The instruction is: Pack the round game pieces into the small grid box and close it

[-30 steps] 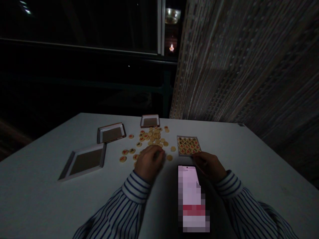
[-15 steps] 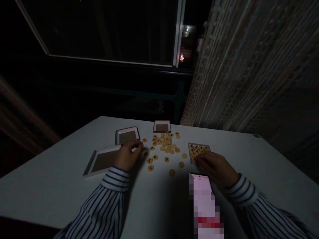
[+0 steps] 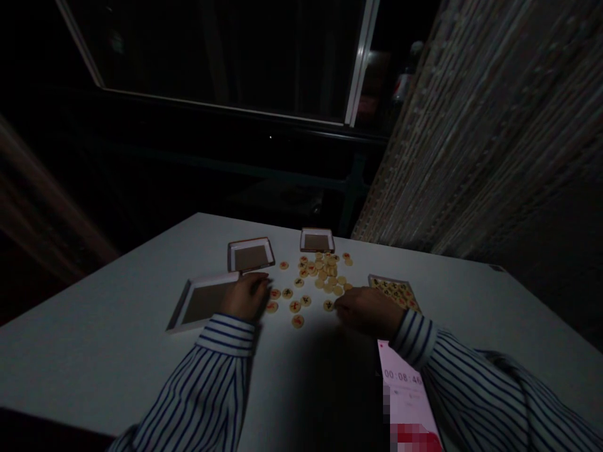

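Round wooden Chinese chess pieces [image 3: 327, 267] lie in a loose cluster on the white table. Several face-up pieces [image 3: 294, 306] with red or black characters lie nearer me, between my hands. My left hand [image 3: 242, 296] is at the right edge of a large shallow box tray [image 3: 181, 307], thumb and forefinger apart, nothing visible between them. My right hand [image 3: 370, 311] is low over the table, fingers curled, fingertips right beside a black-marked piece [image 3: 328, 306]; what they hold is hidden. Behind it, a box [image 3: 371, 278] holds rows of face-up pieces, partly covered by the hand.
Two smaller shallow box trays, one at the back left [image 3: 229, 257] and one at the back centre [image 3: 317, 231], stand on the table [image 3: 141, 276]. A lit phone [image 3: 407, 383] showing a timer lies under my right forearm. A bead curtain [image 3: 424, 157] hangs behind on the right.
My right hand has left the box of pieces and moved left to the loose ones. My left hand has shifted slightly off the nearby pieces, uncovering some. The view has turned a little left.
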{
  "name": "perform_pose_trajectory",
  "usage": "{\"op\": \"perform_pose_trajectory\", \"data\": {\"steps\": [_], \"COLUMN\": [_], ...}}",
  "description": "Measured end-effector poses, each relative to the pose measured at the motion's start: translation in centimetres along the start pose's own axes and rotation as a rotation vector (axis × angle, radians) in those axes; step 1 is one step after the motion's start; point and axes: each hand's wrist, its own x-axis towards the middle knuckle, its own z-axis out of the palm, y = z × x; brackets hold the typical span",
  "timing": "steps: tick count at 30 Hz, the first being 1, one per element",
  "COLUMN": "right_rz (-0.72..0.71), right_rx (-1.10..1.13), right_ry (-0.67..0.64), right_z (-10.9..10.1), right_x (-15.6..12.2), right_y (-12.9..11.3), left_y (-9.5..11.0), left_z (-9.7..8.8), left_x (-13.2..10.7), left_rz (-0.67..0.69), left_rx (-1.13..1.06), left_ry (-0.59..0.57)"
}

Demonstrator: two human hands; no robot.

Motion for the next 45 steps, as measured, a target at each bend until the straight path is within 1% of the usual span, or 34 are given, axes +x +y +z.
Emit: {"op": "perform_pose_trajectory", "data": {"steps": [2, 5, 7, 11, 18, 22, 26, 31, 37, 42, 45], "right_rz": [-0.015, -0.041, -0.042, -0.043, -0.092, -0.098, -0.112, -0.109, -0.115, -0.135, -0.129], "right_rx": [-0.023, -0.049, -0.066, -0.099, -0.093, -0.077, -0.06, -0.012, -0.034, -0.072, -0.065], "right_ry": [-0.032, -0.073, -0.093, -0.127, -0.109, -0.08, -0.087, -0.11, -0.12, -0.017, 0.057], "right_z": [0.3, 0.3, 0.3, 0.6, 1.6, 2.0, 2.7, 3.2, 3.2, 3.0, 2.6], "right_x": [1.2, 2.7, 3.6, 5.4, 9.1, 10.8, 11.9, 12.6, 12.9, 12.6, 12.4], "right_y": [-0.3, -0.9, -1.4, -2.1, -2.9, -3.8, -4.3, -4.4, -4.5, -4.4, -4.5], "left_y": [-0.4, -0.6, -0.7, -0.4, -0.1, -0.1, -0.4, -0.6, -0.5, -0.3, -0.1], "left_z": [0.1, 0.4, 0.5, 0.5, 0.1, 0.2, 0.7, 1.3, 1.4, 1.3, 1.0], "left_x": [0.0, -0.1, -0.2, -0.3, -0.6, -0.9, -0.8, -0.7, -0.8, -0.8, -0.8], "left_rz": [0.051, 0.147, 0.181, 0.176, 0.135, 0.103, 0.087, 0.049, 0.026, 0.001, -0.022], "left_rx": [0.041, 0.098, 0.119, 0.136, 0.136, 0.142, 0.137, 0.107, 0.023, -0.105, -0.286], "left_ry": [-0.04, -0.132, -0.168, -0.197, -0.229, -0.208, -0.197, -0.187, -0.144, -0.089, -0.04]}}
